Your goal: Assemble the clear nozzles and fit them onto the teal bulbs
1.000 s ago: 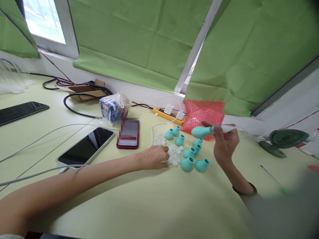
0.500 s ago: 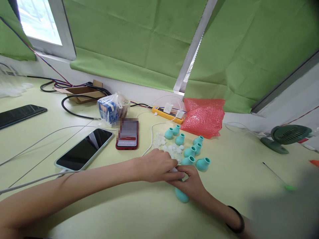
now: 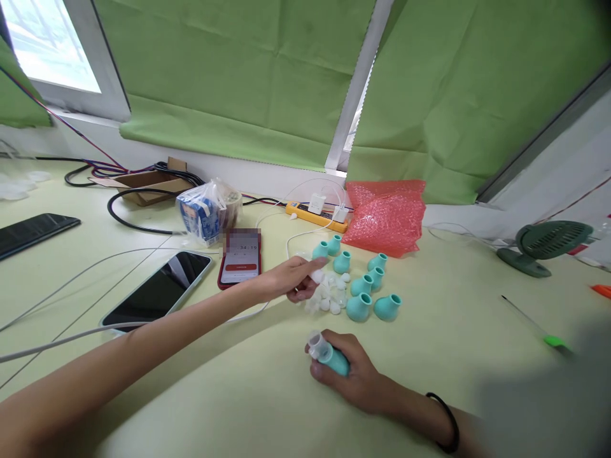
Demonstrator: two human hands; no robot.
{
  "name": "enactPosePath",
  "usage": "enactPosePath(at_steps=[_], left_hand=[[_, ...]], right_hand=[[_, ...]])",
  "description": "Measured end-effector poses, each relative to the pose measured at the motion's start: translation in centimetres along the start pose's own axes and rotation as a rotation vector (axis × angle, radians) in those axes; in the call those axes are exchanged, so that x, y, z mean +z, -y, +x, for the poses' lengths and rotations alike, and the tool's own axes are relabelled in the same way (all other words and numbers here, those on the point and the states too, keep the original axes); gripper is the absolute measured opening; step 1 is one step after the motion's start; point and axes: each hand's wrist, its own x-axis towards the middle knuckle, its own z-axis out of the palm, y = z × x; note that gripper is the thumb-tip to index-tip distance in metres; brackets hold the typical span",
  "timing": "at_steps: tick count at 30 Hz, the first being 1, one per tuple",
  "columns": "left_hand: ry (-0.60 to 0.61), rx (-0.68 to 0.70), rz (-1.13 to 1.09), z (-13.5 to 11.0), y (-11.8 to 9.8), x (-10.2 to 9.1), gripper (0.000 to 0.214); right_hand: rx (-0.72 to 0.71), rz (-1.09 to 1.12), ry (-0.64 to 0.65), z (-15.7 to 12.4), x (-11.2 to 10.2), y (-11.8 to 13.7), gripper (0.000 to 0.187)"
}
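My right hand (image 3: 351, 369) is wrapped around a teal rubber bulb (image 3: 338, 362), held tilted above the table. A translucent plastic nozzle (image 3: 317, 345) sits on the bulb's narrow end, pointing up and left. Farther back, my left hand (image 3: 300, 280) reaches over the left side of a pile of small white translucent plastic pieces (image 3: 333, 294). Between its thumb and forefinger a small white plastic piece (image 3: 317, 276) appears pinched. Several more teal bulbs (image 3: 388, 307) stand on the table behind and right of the pile, open necks upward.
Left of my hands lie a phone in a pale case (image 3: 157, 289) and a red-cased phone (image 3: 240, 257), with white cables around them. Behind are a bagged blue box (image 3: 199, 215), a yellow power strip (image 3: 312, 216) and red bubble wrap (image 3: 384, 216). A green fan (image 3: 548, 245) stands right.
My hands have parted. The left moved back to the white pieces; the right moved down and nearer with the bulb, whose nozzle now shows. The view shifted slightly.
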Motion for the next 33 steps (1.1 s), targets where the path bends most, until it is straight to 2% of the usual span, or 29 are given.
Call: enactPosePath(at_steps=[3,6,8,10,13,15,17,19,21,24,29,33], left_hand=[[-0.218,0.009,0.222,0.3,0.7,-0.2,0.028],[-0.225,-0.018,0.355,0.5,1.6,-0.2,0.028],[-0.210,0.001,0.420,0.5,1.9,-0.1,0.030],[-0.262,0.057,0.510,0.4,1.6,0.2,0.026],[-0.351,0.222,0.701,-0.3,0.4,0.9,0.023],[-0.290,0.377,0.876,-1.0,-0.8,1.6,0.022],[-0.187,0.471,1.128,-1.6,-1.6,2.2,0.026],[-0.099,0.484,1.331,-2.0,-2.1,2.7,0.024],[-0.059,0.464,1.459,-2.0,-2.2,2.9,0.022],[-0.043,0.484,1.562,-1.8,-2.0,2.7,0.020],[-0.015,0.670,1.696,-1.5,-1.4,2.6,0.021],[-0.014,0.721,1.664,-1.2,-0.4,2.8,0.028]], right_hand=[[0.080,0.342,0.024,-0.1,0.0,-0.7,0.024],[0.118,0.609,0.061,0.2,0.0,-1.3,0.029],[0.143,0.668,0.016,0.5,0.0,-1.6,0.026],[0.156,0.705,-0.035,0.8,0.0,-1.7,0.021],[0.176,0.766,-0.070,1.2,0.0,-1.9,0.020],[0.205,0.800,-0.084,1.4,0.0,-2.0,0.021],[0.230,0.818,-0.094,1.6,-0.1,-2.1,0.022],[0.247,0.821,-0.099,1.7,-0.2,-2.1,0.023],[0.255,0.818,-0.094,1.7,-0.3,-2.1,0.023],[0.258,0.815,-0.083,1.7,-0.4,-2.0,0.023],[0.304,0.807,-0.097,1.9,-0.5,-1.8,0.024],[0.323,0.800,-0.109,2.1,-0.6,-1.9,0.025]])
